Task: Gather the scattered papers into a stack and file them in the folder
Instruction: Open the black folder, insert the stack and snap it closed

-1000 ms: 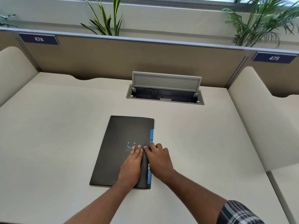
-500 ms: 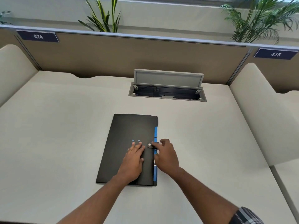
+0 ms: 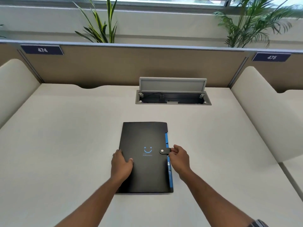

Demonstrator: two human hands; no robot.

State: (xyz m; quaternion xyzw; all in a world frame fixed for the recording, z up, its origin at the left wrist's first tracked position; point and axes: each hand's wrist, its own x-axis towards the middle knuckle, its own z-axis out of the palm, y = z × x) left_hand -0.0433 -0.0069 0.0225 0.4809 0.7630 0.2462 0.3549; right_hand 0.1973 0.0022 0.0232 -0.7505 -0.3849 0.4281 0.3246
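A black folder (image 3: 144, 138) with a blue smiley print lies closed on the cream desk (image 3: 65, 145), blue tabs showing along its right edge. Its snap strap (image 3: 164, 151) is fastened across the cover. My left hand (image 3: 121, 164) grips the folder's left edge, thumb on the cover. My right hand (image 3: 179, 158) sits at the right edge, its fingers curled round the end of the strap. No loose papers are in sight.
An open cable hatch (image 3: 173, 95) with a raised lid is set in the desk behind the folder. Padded dividers (image 3: 262, 112) flank the desk left and right. A partition with number plates 474 (image 3: 42, 49) and 475 runs along the back.
Both hands slid apart off the cover's centre: the left went to the folder's left edge, the right to the strap end. The smiley print and fastened snap are now uncovered.
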